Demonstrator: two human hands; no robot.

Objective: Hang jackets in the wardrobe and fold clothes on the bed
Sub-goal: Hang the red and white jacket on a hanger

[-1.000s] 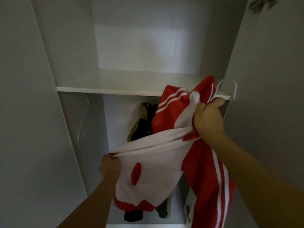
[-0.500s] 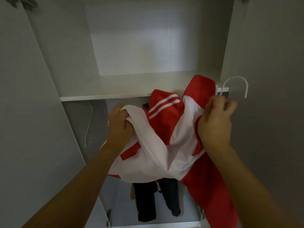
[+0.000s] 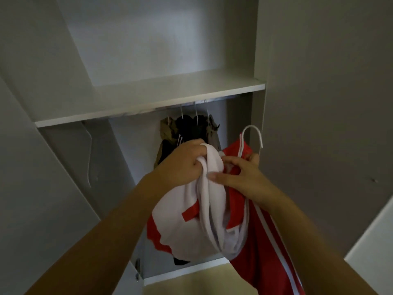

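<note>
Hanging in wardrobe (image 3: 257,50): dark garments (image 3: 189,130).

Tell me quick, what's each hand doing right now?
Left hand: closed, gripping the white part of the red and white jacket.
Right hand: fingers curled on the jacket by the white hanger.

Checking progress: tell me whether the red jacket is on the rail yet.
Not yet. Its hanger hook is free below the shelf; both hands grip the jacket.
</note>
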